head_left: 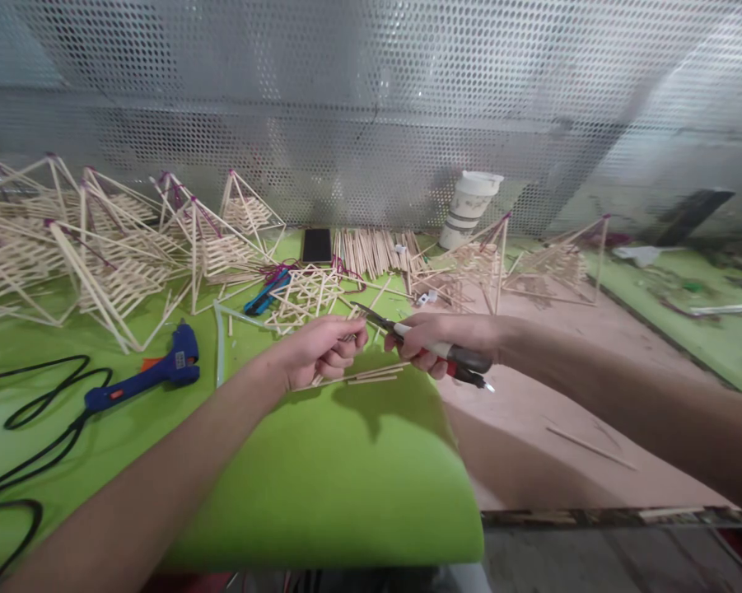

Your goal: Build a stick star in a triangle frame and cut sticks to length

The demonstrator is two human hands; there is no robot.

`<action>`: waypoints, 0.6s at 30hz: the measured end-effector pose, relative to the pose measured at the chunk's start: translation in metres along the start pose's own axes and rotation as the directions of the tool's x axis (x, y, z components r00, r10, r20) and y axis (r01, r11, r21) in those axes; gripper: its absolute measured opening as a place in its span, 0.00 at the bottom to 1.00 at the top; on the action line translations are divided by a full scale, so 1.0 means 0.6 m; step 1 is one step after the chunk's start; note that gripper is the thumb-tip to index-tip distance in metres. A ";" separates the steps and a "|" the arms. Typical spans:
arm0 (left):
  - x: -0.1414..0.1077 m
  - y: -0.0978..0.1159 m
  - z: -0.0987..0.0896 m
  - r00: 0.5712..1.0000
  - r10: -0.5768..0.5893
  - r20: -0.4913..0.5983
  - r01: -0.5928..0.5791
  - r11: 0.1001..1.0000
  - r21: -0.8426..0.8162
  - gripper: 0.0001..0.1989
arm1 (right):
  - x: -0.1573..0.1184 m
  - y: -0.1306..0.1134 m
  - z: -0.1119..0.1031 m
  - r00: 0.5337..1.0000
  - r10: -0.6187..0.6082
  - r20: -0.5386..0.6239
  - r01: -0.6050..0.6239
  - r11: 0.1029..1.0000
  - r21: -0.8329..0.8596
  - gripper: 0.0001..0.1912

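My left hand (324,352) is closed in a pinch over the green mat. Whatever its fingertips hold is too small or hidden to make out. Facing it, my right hand (440,339) grips pliers (388,323) by their white, red and black handles. The dark jaws point left, close to my left fingertips. A few loose thin wooden sticks (376,375) lie on the mat just below and beside my left hand. Behind the hands sits a small lattice of glued sticks (305,296), with a blue utility knife (267,292) at its left.
A blue glue gun (176,362) with a black cord lies left. Several stick pyramids (123,272) crowd the back left, more stand back right. A phone (317,245), a row of sticks (364,251) and a paper cup (469,210) stand before the perforated metal panel (371,115).
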State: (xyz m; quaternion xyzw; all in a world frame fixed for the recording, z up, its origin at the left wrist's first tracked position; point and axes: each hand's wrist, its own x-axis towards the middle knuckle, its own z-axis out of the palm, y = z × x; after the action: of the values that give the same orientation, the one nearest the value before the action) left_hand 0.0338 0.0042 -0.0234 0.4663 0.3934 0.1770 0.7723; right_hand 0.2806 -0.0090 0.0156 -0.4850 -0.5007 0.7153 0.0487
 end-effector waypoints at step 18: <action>0.024 -0.013 -0.006 0.984 -0.058 -0.168 0.045 0.995 -0.084 0.17 | 0.032 -0.060 -0.006 0.991 0.126 0.051 -0.115 0.977 -0.180 0.13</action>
State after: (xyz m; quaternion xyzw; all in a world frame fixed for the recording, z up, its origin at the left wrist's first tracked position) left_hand 0.0390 0.0116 -0.0375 0.4077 0.4623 0.2118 0.7584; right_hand 0.2583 0.0215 0.0307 -0.4945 -0.5333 0.6843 -0.0536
